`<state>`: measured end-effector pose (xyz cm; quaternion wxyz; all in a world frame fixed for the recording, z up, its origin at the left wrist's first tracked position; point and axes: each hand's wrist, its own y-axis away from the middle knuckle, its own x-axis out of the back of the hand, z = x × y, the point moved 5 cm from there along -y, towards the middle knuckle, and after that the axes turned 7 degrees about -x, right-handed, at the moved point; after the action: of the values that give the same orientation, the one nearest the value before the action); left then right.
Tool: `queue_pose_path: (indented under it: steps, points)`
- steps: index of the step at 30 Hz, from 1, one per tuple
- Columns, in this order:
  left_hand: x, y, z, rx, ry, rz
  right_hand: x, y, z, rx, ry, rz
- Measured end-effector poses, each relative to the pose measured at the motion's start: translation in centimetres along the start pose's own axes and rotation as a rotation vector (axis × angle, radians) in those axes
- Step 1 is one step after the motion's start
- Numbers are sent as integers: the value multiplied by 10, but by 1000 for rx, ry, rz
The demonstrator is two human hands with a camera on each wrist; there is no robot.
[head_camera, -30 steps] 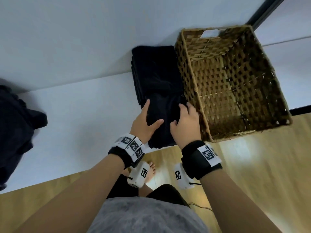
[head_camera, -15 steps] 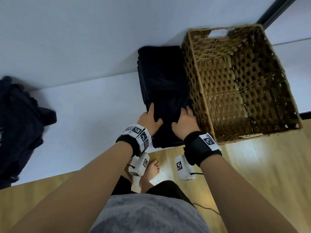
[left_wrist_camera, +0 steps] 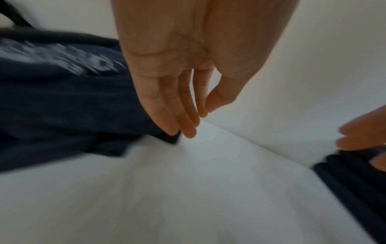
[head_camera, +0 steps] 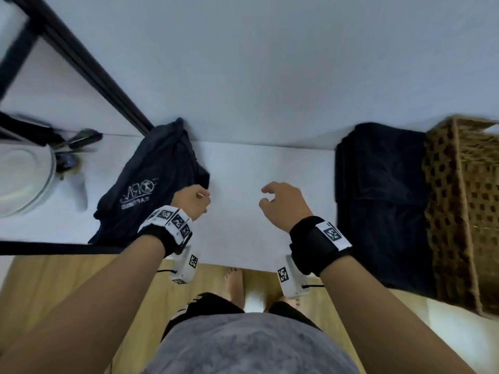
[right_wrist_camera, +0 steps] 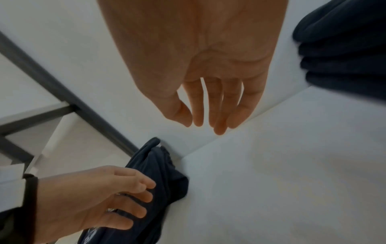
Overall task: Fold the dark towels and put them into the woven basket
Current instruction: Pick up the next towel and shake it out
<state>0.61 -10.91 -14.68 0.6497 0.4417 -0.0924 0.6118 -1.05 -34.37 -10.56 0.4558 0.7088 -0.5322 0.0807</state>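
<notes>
A crumpled dark towel (head_camera: 151,190) with white print lies at the left of the white table (head_camera: 243,168). My left hand (head_camera: 193,201) hovers at its right edge; in the left wrist view the left hand (left_wrist_camera: 194,118) has straight fingers whose tips touch the towel's corner (left_wrist_camera: 171,138). My right hand (head_camera: 280,203) hangs over bare table with loosely curled fingers and holds nothing, as the right wrist view shows of this hand (right_wrist_camera: 200,122). A stack of folded dark towels (head_camera: 378,198) rests against the woven basket (head_camera: 464,211) at the right. The basket's inside is mostly out of view.
A round white object (head_camera: 24,182) and a small dark item (head_camera: 81,139) sit at the far left. A black frame bar (head_camera: 81,63) runs diagonally along the wall. The table's front edge is near my wrists, with wooden floor (head_camera: 54,287) below.
Both hands have let go of the folded stack beside the basket and moved left. The view has swung left, and my left hand has reached the crumpled towel.
</notes>
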Motion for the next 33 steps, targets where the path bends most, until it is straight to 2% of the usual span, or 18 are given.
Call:
queue_pose_path:
  steps: [3, 8, 11, 15, 20, 22, 26, 30, 33]
  points:
    - [50, -12, -50, -6, -262, 112, -33, -11, -34, 22, -6, -59]
    - [70, -28, -95, -95, -641, -65, -70, -29, -67, 0, -48, -83]
    - [70, -30, -97, -194, -830, -44, -81, -36, -78, -4, -45, -78]
    - [80, -30, -96, -239, -677, 36, -82, -40, -86, -14, -47, -64]
    - [108, -11, -74, -193, -155, 285, -75, -31, -97, 23, -77, -33]
    - [124, -1, -55, -207, -37, 363, -68, -22, -103, 62, -135, -5]
    - [158, 28, 0, -370, 84, 451, -41, 3, -118, 155, -229, 69]
    - [186, 54, 61, -532, 133, 441, 2, 31, -134, 239, -286, 117]
    - [210, 69, 100, -575, 91, 475, 37, 51, -149, 314, -290, 142]
